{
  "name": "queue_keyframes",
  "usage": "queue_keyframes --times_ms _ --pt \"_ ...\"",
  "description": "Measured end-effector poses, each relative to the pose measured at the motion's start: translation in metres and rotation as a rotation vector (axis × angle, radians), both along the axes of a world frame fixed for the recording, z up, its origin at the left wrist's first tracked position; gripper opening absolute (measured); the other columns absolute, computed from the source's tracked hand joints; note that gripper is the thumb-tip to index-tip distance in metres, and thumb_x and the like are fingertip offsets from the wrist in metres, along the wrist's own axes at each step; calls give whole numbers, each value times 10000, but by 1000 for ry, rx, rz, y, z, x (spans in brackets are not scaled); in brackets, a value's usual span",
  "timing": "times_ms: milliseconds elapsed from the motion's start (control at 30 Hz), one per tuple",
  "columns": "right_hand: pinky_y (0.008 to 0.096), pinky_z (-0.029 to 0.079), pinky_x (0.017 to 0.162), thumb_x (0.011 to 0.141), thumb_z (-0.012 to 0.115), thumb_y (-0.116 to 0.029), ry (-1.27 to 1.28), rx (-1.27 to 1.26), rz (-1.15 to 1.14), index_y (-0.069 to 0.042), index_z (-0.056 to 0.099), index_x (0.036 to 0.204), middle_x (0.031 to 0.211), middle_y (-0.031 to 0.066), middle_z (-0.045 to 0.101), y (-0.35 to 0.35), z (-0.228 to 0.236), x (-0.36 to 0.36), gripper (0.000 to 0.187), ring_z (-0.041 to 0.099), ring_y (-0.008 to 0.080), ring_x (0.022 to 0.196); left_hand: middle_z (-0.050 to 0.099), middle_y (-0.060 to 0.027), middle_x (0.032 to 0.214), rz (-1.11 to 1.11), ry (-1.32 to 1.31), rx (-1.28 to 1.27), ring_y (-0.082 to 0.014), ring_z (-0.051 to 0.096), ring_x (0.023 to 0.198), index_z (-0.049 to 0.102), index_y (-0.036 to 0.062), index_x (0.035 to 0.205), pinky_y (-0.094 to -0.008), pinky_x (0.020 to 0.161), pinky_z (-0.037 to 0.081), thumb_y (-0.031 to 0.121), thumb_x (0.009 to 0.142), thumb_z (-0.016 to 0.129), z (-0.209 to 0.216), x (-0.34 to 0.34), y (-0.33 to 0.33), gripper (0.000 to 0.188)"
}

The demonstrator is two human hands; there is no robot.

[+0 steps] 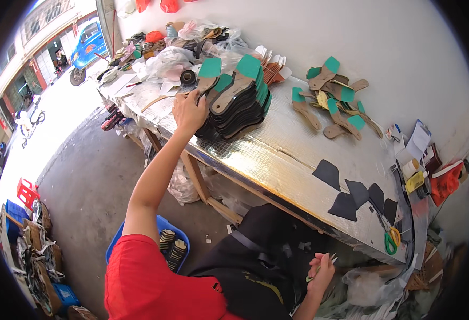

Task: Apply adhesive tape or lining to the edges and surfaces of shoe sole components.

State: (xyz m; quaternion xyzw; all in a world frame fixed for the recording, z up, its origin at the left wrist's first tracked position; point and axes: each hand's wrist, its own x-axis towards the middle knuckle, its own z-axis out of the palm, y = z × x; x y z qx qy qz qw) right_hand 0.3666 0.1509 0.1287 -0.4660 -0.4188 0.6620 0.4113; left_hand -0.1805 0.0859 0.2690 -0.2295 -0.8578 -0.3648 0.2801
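Note:
My left hand point(190, 111) reaches across the bench, its fingers closed around the near-left side of a shoe insole point(209, 74) with a green end. That insole is against a tall stack of brown and black insoles point(234, 98), also with green ends. Low by my lap, my right hand point(321, 271) is closed around small snips point(334, 258); their pale metal tips stick out past the fingers, and a bit of green handle shows below. Loose insoles point(338, 96) lie in a heap farther right on the bench.
The bench point(277, 170) has a shiny covering. Dark cut pieces point(326, 174) and green-and-yellow-handled scissors point(392, 240) lie at its right. Plastic bags point(170, 61) crowd the far left, near a black tape roll point(188, 78). A blue basin point(184, 237) with stacked pieces stands on the floor.

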Motion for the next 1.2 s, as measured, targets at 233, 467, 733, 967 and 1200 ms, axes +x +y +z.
queue_keyframes --times_ms 233,467,733,967,1200 --pt "207 268 366 1011 510 -265 -72 52 13 34 623 894 640 81 595 -9 4 -12 341 365 55 380 596 -192 1103 35 -38 -50 -356 551 1086 672 180 1170 -457 931 422 385 855 640 -11 -16 14 377" --pt "196 247 373 1006 519 -236 -183 61 49 31 642 884 632 69 601 -14 2 -20 318 363 38 384 600 -185 1051 -60 -35 101 -358 545 1066 680 134 1119 -454 909 415 383 849 651 13 -1 21 368" --pt "202 236 364 988 535 -230 -204 127 110 23 652 874 629 63 596 -16 5 -29 300 360 38 382 609 -166 1018 -118 81 -14 -338 561 1022 684 119 1094 -441 868 434 379 830 676 26 25 67 371" --pt "197 228 362 987 535 -210 -218 55 59 22 646 865 618 65 595 -16 -9 -12 285 358 34 387 602 -162 1047 69 45 48 -343 546 1046 671 133 1122 -445 906 406 389 836 665 17 -4 34 384" --pt "197 235 372 987 533 -208 -226 50 102 18 645 866 615 56 592 -15 -13 -14 280 361 33 393 594 -189 1062 23 -79 -82 -371 550 1056 684 153 1111 -459 918 415 424 857 643 -7 -14 15 374"
